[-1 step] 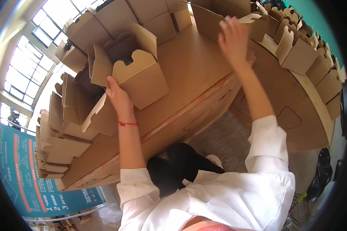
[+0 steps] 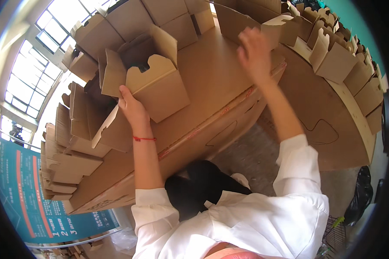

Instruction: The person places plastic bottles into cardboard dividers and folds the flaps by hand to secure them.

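An open cardboard box [image 2: 162, 93] with raised flaps stands on a large flat carton [image 2: 212, 77]. My left hand [image 2: 133, 113] grips this box at its near left corner, thumb up against the flap; the other fingers are mostly hidden. Something dark lies inside the box, too shadowed to name. Over the right part of the carton, my right hand [image 2: 256, 54] hangs in the air, slightly blurred, thumb apart from loosely bent fingers. Nothing shows in it. Behind that hand is another open cardboard box [image 2: 235, 26], and I cannot tell whether they touch.
Several open boxes [image 2: 80, 159] crowd the carton's left end, and stacked boxes [image 2: 129, 19] line its far side. To the right, a row of boxes [image 2: 333, 60] stands on a curved board [image 2: 354, 116]. A black plastic bag [image 2: 359, 196] sits low at the right.
My right hand has shifted left and a little nearer to me, away from the far right box. The left hand keeps its grip, and its box has barely moved.
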Tool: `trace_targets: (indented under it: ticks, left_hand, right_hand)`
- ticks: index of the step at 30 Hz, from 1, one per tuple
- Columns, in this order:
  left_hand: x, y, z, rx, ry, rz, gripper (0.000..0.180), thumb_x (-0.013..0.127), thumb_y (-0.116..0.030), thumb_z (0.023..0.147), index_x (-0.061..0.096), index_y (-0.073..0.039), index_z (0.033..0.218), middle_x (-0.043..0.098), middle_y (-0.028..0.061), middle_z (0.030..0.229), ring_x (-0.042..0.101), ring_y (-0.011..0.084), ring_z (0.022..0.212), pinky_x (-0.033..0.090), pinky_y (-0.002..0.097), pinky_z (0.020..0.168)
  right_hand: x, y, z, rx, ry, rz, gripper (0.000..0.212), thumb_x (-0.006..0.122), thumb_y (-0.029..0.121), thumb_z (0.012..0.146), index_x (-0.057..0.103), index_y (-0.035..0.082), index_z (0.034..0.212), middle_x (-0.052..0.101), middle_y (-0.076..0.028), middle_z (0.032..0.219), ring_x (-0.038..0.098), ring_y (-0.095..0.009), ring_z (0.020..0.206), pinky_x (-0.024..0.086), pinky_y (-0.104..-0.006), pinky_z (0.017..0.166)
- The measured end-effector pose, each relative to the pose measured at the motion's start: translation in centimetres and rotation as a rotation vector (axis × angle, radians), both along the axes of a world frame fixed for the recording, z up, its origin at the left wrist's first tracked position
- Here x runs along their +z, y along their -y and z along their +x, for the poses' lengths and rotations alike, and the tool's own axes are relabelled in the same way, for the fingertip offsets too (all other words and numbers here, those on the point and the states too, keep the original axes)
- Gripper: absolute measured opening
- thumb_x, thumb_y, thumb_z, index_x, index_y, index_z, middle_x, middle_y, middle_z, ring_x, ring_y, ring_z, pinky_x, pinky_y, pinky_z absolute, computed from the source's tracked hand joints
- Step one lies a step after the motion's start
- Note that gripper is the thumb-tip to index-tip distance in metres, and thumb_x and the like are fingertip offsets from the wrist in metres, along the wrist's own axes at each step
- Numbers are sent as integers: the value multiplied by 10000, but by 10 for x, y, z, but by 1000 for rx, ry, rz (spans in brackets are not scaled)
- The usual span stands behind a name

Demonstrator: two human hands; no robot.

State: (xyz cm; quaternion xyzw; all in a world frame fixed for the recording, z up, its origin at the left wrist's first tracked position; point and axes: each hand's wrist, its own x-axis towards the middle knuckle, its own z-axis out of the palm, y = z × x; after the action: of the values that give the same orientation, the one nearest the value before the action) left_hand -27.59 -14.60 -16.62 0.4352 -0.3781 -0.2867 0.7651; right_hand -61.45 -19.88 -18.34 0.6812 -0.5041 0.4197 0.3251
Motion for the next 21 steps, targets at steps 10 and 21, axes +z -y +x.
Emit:
trace_targets:
  ticks: [10, 21]
  left_hand:
    - [6, 0, -57, -114, 77, 5, 475, 418, -375, 989, 603, 62, 980, 634, 68, 921, 567, 139, 773, 455, 295, 679]
    - [-15, 39, -183, -238, -6, -63, 438, 446, -374, 976, 547, -9, 757, 518, -1, 715, 407, 91, 691, 382, 289, 607]
  right_hand:
    - [-44, -54, 134, 805, 920, 487, 869, 738, 235, 767, 232, 37, 1445, 385, -204, 1395, 397, -325, 1272, 317, -384, 1049]
    - [-27, -52, 32, 517, 1060, 371, 702, 696, 198, 833, 329, -24, 1388, 444, -163, 1356, 431, -237, 1222, 320, -345, 1036]
